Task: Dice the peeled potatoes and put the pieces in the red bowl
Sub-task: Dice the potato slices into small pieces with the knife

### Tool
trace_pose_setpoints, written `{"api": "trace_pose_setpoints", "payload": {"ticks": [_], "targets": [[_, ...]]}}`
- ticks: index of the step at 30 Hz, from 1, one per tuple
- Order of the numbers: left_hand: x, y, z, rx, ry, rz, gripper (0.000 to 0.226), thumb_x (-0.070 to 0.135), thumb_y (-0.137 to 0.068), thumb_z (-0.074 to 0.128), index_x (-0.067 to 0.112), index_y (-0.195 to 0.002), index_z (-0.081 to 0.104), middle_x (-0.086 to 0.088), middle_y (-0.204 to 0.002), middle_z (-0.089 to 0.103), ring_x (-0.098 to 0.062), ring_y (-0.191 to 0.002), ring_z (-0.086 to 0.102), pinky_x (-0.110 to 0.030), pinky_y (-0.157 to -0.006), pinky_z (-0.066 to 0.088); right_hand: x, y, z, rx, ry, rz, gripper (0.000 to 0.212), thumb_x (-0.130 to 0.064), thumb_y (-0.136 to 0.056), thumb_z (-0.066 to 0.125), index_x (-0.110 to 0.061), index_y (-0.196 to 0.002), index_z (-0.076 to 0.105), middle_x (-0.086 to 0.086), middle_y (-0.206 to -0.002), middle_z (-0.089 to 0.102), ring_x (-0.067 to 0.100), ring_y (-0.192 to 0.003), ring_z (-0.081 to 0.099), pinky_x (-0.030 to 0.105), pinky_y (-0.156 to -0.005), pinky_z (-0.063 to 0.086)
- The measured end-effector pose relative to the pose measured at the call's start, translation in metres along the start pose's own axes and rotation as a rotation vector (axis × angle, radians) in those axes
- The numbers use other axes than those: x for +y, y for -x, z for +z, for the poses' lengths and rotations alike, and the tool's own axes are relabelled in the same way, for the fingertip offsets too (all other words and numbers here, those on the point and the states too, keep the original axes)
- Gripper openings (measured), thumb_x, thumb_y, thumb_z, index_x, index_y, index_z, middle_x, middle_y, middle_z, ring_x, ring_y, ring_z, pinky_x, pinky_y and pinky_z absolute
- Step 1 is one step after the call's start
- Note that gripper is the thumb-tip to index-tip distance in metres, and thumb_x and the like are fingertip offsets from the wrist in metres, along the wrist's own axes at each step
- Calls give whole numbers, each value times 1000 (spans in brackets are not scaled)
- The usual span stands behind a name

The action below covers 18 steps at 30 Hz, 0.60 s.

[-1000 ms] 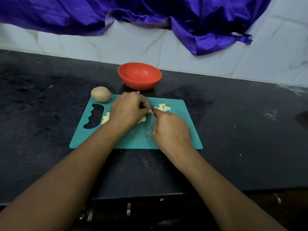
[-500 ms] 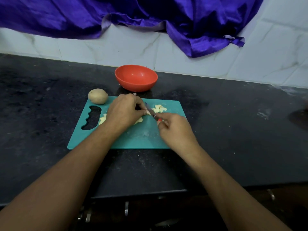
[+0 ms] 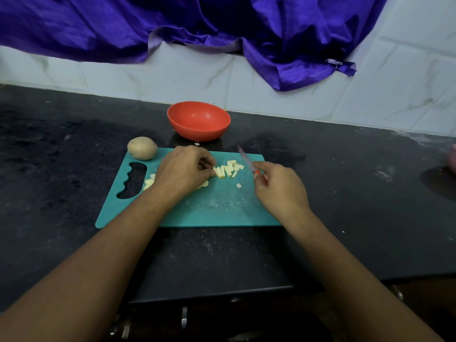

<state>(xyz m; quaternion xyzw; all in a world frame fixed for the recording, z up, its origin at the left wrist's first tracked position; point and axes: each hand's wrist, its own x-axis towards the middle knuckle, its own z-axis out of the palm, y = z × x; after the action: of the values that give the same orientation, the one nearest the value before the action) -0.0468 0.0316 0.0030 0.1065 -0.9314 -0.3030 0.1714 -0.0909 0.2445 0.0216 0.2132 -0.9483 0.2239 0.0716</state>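
A heap of pale yellow potato pieces (image 3: pixel 228 169) is spread across the middle of a teal plastic cutting board (image 3: pixel 209 211), which is laid on the black stone table (image 3: pixel 345 183). The near end of the heap is pinched by the curled fingertips of the left hand (image 3: pixel 183 169). A small red-handled knife (image 3: pixel 246 160) is gripped in the right hand (image 3: pixel 281 187), blade angled up and clear of the pieces (one cube (image 3: pixel 238 185) is parked alone beside it). The round red plastic bowl (image 3: pixel 198 120) is set just behind the board, and a whole tan potato (image 3: pixel 142 148) is perched at the board's far left corner.
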Motion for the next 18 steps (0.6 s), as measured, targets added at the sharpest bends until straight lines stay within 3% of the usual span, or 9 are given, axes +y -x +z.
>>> {"api": "trace_pose_setpoints", "payload": {"ticks": [3,10,18], "targets": [[1,0,-2,-16,-10,-2,20,28,-83,84,32,-101,78,19,-85,72,1,-83,66,-34,-81,58,-4,-3,2,-11,67,-27,39,-27,-102,48,-34,-139,60,-3,-104,73,21,-88,67,39,-77,57],[1,0,-3,-27,-33,15,19,31,-82,84,33,-100,78,20,-85,71,0,-83,66,-35,-80,58,-2,-11,6,-66,153,-141,40,-31,-104,47,-39,-142,58,-4,-106,73,19,-90,65,35,-74,50],[1,1,-3,-32,-26,43,17,33,-79,87,32,-93,77,19,-79,70,0,-77,66,-38,-76,58,9,-24,9,-104,147,-339,40,-31,-103,50,-40,-140,59,-10,-129,69,17,-115,62,41,-90,54]]}}
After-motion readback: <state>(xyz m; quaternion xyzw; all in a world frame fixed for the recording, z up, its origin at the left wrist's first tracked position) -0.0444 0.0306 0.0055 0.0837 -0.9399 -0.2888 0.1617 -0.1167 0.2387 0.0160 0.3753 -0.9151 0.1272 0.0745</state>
